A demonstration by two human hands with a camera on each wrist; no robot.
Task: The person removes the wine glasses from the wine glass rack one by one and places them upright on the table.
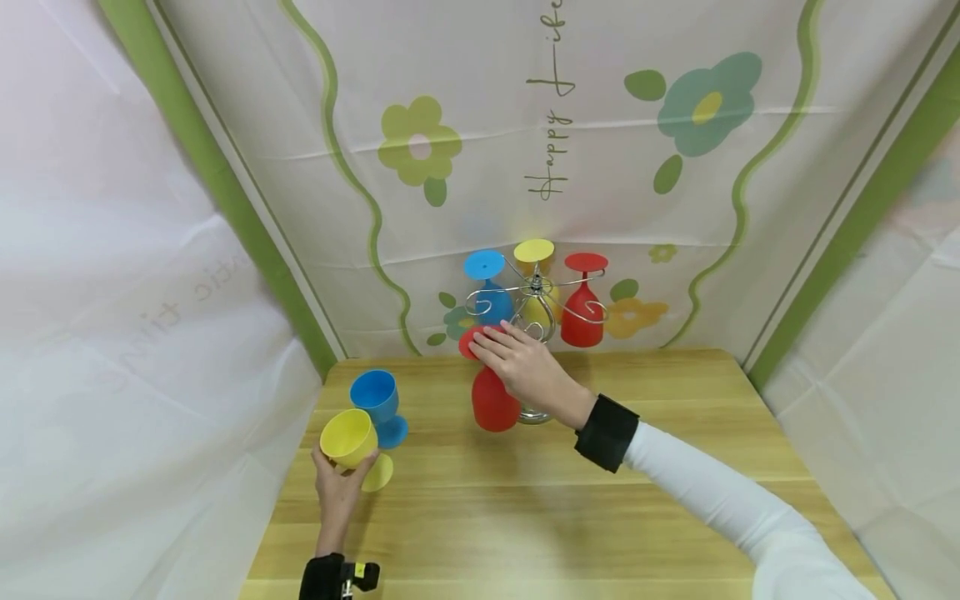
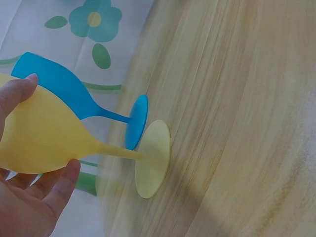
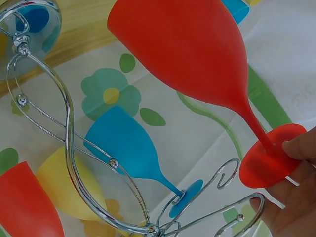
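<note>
My right hand (image 1: pixel 528 371) pinches the foot of a red wine goblet (image 1: pixel 495 404), which is upside down at the front left of a chrome glass rack (image 1: pixel 553 321). In the right wrist view, thumb and fingers grip the foot's rim, beside the rack's curled wire arms. My left hand (image 1: pixel 339 492) holds a yellow goblet (image 1: pixel 348 437) round its bowl. That goblet is upright, its foot at the tabletop. Just behind it stands an upright blue goblet (image 1: pixel 375 396). A blue goblet (image 1: pixel 493 304), a yellow goblet (image 1: pixel 534 250) and a red goblet (image 1: pixel 583 321) hang upside down on the rack.
The wooden table (image 1: pixel 600 517) meets a white printed cloth backdrop (image 1: pixel 495 125) just behind the rack. Cloth panels also rise on both sides. The rack's round base (image 1: pixel 534 417) rests near the table's back edge.
</note>
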